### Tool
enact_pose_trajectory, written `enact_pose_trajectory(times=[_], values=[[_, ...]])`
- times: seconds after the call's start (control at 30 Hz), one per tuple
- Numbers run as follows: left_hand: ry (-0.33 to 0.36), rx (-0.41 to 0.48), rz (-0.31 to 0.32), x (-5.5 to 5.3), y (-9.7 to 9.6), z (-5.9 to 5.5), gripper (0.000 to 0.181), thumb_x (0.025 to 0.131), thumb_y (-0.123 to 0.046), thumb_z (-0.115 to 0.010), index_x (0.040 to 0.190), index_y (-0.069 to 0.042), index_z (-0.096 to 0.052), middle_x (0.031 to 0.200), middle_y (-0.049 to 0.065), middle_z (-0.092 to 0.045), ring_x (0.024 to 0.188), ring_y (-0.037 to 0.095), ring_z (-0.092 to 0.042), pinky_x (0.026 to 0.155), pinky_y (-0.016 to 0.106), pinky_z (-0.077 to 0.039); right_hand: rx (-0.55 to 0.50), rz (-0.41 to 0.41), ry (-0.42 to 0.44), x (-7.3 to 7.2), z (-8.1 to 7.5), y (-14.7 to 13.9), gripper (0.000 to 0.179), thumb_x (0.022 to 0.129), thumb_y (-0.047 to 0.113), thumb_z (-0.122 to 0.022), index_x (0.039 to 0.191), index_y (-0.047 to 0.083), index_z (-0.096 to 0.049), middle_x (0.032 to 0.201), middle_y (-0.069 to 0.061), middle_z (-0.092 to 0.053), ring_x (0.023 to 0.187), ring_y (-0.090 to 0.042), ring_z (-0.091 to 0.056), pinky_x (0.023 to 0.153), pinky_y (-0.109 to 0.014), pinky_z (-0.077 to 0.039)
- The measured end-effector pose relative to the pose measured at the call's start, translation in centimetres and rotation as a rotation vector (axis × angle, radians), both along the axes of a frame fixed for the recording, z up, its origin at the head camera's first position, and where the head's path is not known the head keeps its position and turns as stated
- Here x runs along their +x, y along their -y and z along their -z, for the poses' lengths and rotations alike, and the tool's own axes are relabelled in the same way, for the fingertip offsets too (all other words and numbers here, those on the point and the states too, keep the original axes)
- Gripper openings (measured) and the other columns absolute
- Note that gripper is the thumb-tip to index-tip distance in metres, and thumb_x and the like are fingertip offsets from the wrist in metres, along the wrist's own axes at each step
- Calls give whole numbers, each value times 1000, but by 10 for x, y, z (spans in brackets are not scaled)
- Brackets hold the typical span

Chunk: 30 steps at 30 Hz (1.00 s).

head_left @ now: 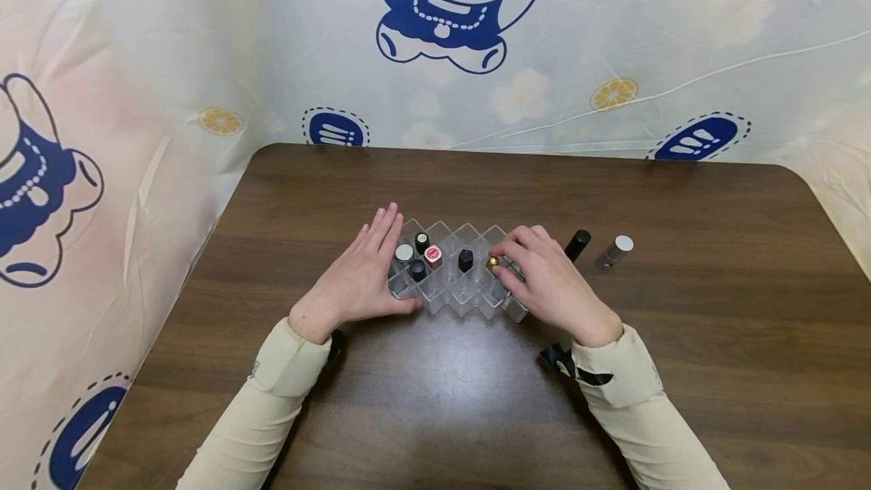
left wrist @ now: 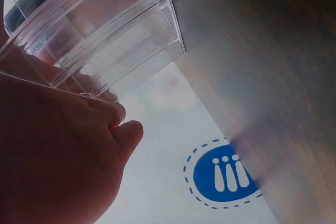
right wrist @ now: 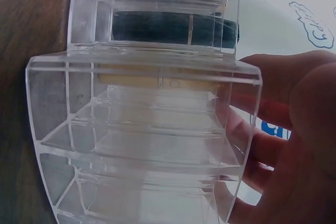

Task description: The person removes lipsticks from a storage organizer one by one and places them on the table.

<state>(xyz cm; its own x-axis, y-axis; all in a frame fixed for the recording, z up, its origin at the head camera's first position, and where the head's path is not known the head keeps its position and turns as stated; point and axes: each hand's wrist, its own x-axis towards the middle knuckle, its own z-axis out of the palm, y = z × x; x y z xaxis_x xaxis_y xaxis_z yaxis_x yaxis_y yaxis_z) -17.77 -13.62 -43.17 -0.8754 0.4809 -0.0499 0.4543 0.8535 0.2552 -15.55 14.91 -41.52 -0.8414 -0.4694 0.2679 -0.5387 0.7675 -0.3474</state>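
A clear lipstick organizer (head_left: 445,297) with diamond-shaped compartments stands on the table, several tubes upright in it. My right hand (head_left: 554,278) is over its right end, thumb and index finger pinching the top of a gold lipstick tube (head_left: 493,262). That tube's body shows through the organizer wall in the right wrist view. My left hand (head_left: 357,271) rests against the organizer's left end, fingers straight along the back and thumb at the front. In the compartments are a black faceted cap (head_left: 466,260), a pink-topped tube (head_left: 433,255), a white-topped tube (head_left: 404,253) and other dark caps.
Right of the organizer, a black tube (head_left: 578,245) and a silver-capped tube (head_left: 616,251) stand on the brown wooden table (head_left: 714,286). A printed curtain (head_left: 272,21) hangs behind the table and along its left side.
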Motion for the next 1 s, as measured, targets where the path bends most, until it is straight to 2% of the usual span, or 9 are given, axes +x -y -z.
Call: enact_pose_trajectory(times=[0.57, 1.0], values=[[4, -8, -1, -1, 1, 0, 125, 69, -67, -69, 155, -3, -5, 164, 12, 3, 152, 27, 1, 123, 46, -12, 8, -19, -25, -1, 0, -1, 15, 91, 17, -63, 103, 10, -69, 103, -5, -62, 99, -26, -52, 86, -40, -44], [4, -1, -4, -2, 1, 2, 125, 68, -67, -71, 155, -2, -8, 164, 12, 2, 152, 27, 1, 122, 47, -13, -66, -29, 31, -2, -4, -4, 17, 94, 20, -59, 104, 8, -67, 106, -5, -66, 103, -24, -56, 87, -41, -47]])
